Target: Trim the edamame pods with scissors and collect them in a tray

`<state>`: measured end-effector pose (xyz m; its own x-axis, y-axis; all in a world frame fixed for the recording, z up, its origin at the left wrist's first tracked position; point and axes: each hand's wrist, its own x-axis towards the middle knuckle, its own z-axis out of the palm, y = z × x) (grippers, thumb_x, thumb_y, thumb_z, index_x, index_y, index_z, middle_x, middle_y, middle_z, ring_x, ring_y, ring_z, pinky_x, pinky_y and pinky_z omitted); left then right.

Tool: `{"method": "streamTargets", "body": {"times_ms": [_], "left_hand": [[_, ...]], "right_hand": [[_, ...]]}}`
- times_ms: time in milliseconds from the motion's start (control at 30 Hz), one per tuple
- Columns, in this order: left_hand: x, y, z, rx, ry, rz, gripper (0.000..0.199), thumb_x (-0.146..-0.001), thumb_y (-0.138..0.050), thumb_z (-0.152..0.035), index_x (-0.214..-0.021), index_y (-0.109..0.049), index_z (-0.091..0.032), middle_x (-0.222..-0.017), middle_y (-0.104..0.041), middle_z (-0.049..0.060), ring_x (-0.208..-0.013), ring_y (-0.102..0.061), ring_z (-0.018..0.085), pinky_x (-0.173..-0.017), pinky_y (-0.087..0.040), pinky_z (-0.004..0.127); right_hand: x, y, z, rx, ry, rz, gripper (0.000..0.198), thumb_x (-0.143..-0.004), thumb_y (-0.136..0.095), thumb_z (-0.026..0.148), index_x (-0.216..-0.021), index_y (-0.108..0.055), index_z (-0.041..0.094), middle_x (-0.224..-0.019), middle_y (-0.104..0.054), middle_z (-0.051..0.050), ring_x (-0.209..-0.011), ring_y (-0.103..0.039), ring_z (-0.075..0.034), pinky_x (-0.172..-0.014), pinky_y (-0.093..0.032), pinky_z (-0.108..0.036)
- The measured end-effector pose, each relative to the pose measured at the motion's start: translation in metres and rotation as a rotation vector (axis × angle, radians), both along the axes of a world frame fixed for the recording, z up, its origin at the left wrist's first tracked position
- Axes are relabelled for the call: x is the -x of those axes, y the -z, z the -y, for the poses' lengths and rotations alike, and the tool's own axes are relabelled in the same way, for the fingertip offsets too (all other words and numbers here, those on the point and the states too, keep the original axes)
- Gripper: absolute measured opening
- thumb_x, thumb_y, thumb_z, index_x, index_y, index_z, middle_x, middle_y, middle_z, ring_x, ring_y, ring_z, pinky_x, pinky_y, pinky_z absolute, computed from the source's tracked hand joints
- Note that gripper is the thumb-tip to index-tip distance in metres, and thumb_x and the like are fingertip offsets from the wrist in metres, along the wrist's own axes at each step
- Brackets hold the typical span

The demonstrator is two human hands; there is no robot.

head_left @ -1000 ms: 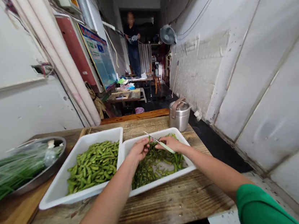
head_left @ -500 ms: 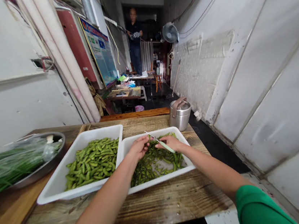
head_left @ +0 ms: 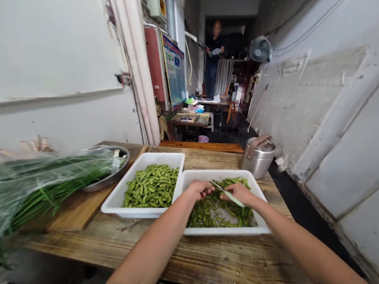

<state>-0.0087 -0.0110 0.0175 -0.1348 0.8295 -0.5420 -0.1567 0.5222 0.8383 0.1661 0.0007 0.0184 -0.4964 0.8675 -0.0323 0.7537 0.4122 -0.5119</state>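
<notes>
My right hand [head_left: 240,193] is closed on a small knife [head_left: 233,198] with a pale green handle, its thin blade pointing left toward my other hand. My left hand [head_left: 200,189] has its fingers curled together close to the blade tip; whatever they pinch is too small to make out. Both hands are over the right white tray [head_left: 226,233], where green soybean pods [head_left: 201,215] lie with small trimmings and some wet-looking bare bottom. Beside it, the left white tray [head_left: 116,204] holds a heap of plump green pods [head_left: 151,185].
A steel pot [head_left: 259,157] with a brown handle stands behind the right tray. At left, long green stalks [head_left: 63,179] in clear plastic lie over a steel bowl [head_left: 110,183]. All rest on a wooden table [head_left: 216,265]. Farther back stands a person [head_left: 213,57].
My view has swung left, so the trays and hands appear farther right and more of the green stalks shows. Both hands stay close together over the right tray, the knife still in my right.
</notes>
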Motion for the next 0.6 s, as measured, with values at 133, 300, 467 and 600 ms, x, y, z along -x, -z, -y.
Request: {"method": "streamTargets", "body": {"times_ms": [133,300,467,600], "left_hand": [[0.018,-0.017,0.009,-0.253,-0.012,-0.206,0.005,-0.065,-0.056,-0.012,-0.069,-0.058,-0.010,-0.061,-0.062,0.006,-0.036,-0.039,0.005,-0.035,-0.019,0.017],[0.093,-0.060,0.015,-0.644,-0.373,-0.988,0.023,-0.073,-0.046,-0.025,-0.087,-0.061,-0.014,-0.079,-0.065,0.008,-0.068,-0.057,0.015,-0.060,-0.040,0.023],[0.152,-0.076,0.001,-0.327,0.003,-1.517,0.043,-0.068,-0.049,-0.053,-0.075,-0.065,-0.013,-0.090,-0.064,0.016,-0.098,-0.051,0.032,-0.079,-0.035,0.042],[0.124,-0.070,-0.007,-0.555,0.119,-1.662,0.042,-0.074,-0.044,-0.049,-0.072,-0.066,-0.014,-0.093,-0.064,0.016,-0.108,-0.044,0.032,-0.090,-0.025,0.047]], "right_hand": [[-0.003,0.006,-0.003,-0.085,-0.021,0.043,0.036,-0.067,-0.057,0.043,-0.085,-0.069,0.015,-0.076,-0.066,-0.008,-0.069,-0.058,-0.020,-0.060,-0.038,-0.025],[-0.006,0.005,-0.004,-0.252,0.044,0.126,0.031,-0.071,-0.055,0.037,-0.090,-0.067,0.015,-0.088,-0.066,-0.012,-0.084,-0.059,-0.024,-0.071,-0.039,-0.027],[-0.010,-0.001,-0.009,-0.332,0.161,0.150,0.034,-0.077,-0.048,0.038,-0.093,-0.064,0.012,-0.087,-0.065,-0.014,-0.083,-0.059,-0.024,-0.072,-0.038,-0.028],[-0.014,-0.003,-0.016,-0.394,0.256,0.089,0.035,-0.079,-0.046,0.037,-0.098,-0.062,0.012,-0.089,-0.065,-0.013,-0.084,-0.058,-0.023,-0.074,-0.037,-0.026]]}}
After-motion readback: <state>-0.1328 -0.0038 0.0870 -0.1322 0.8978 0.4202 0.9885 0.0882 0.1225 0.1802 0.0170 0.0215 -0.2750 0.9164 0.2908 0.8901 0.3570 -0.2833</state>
